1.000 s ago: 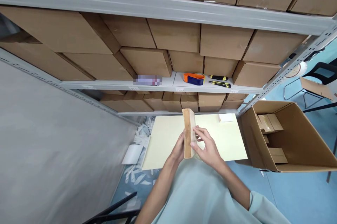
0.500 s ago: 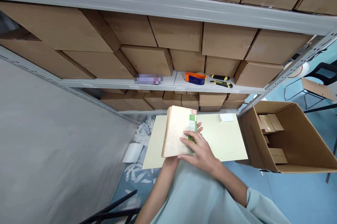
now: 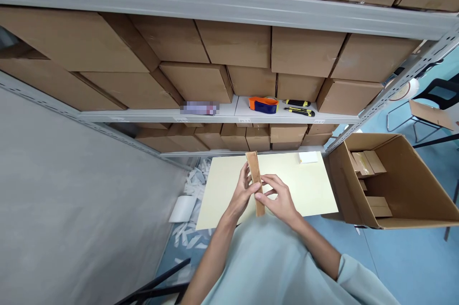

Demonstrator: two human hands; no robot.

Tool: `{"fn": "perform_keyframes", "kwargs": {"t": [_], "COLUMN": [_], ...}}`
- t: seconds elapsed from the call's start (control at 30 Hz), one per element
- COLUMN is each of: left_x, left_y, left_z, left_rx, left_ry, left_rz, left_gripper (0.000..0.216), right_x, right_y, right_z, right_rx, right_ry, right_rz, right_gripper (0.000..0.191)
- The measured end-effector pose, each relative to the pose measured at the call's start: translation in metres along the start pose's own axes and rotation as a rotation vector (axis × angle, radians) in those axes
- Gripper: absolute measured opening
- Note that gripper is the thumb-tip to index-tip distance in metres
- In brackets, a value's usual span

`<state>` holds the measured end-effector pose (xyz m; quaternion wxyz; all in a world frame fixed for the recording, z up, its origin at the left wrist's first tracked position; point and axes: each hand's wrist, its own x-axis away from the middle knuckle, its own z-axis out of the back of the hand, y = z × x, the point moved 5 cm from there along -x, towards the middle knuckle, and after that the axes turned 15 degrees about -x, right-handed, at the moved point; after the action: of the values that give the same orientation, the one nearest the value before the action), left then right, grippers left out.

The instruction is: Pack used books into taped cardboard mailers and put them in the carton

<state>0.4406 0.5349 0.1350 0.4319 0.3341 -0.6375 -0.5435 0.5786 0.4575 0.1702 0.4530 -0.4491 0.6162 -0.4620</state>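
A book [image 3: 254, 168] stands on edge between my hands, its narrow browned side facing up toward me and its covers turned away to the sides. My left hand [image 3: 241, 196] is wrapped round its left side, with the thumb lying across the narrow side. From the right, my right hand [image 3: 281, 201] pinches the book with thumb and fingers near its lower half. Both hands are above a cream-coloured board [image 3: 218, 188], close to my body. On the board's far right part lies a small white box [image 3: 308, 157].
Shelves [image 3: 222, 119] packed with cardboard boxes rise in front. An orange and blue tape dispenser [image 3: 263, 104] and two yellow-black utility knives [image 3: 299, 107] lie on one shelf. An open carton [image 3: 412, 185] with smaller boxes stands at right. Paper scraps [image 3: 195, 183] cover the floor at left.
The book has been turned from its pale cover facing me to its narrow side facing me. My left hand has come up from beneath it to its left side; my right hand now grips its right side.
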Motion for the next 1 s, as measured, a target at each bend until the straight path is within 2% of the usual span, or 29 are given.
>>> {"fn": "perform_keyframes", "kwargs": {"t": [0.17, 0.33, 0.47, 0.6, 0.77, 1.0], "left_x": [0.008, 0.018, 0.025, 0.030, 0.037, 0.047], "left_y": [0.014, 0.027, 0.030, 0.032, 0.037, 0.044], "left_z": [-0.005, 0.016, 0.027, 0.027, 0.025, 0.023], "left_rx": [0.030, 0.089, 0.261, 0.354, 0.407, 0.464], "left_ry": [0.086, 0.226, 0.202, 0.202, 0.190, 0.110], "left_rz": [0.012, 0.157, 0.307, 0.370, 0.323, 0.210], "left_gripper": [0.077, 0.064, 0.058, 0.052, 0.054, 0.065], "right_x": [-0.002, -0.005, -0.005, -0.002, 0.003, 0.006], "right_y": [-0.002, -0.017, -0.024, -0.028, -0.027, -0.024], "right_z": [0.011, 0.041, 0.061, 0.064, 0.062, 0.066], "right_rx": [0.013, -0.116, -0.338, -0.534, -0.621, -0.569], "right_ry": [0.091, 0.163, 0.197, 0.214, 0.227, 0.205], "right_rz": [-0.052, -0.126, -0.249, -0.315, -0.323, -0.325], "right_gripper": [0.056, 0.046, 0.048, 0.048, 0.048, 0.055]}}
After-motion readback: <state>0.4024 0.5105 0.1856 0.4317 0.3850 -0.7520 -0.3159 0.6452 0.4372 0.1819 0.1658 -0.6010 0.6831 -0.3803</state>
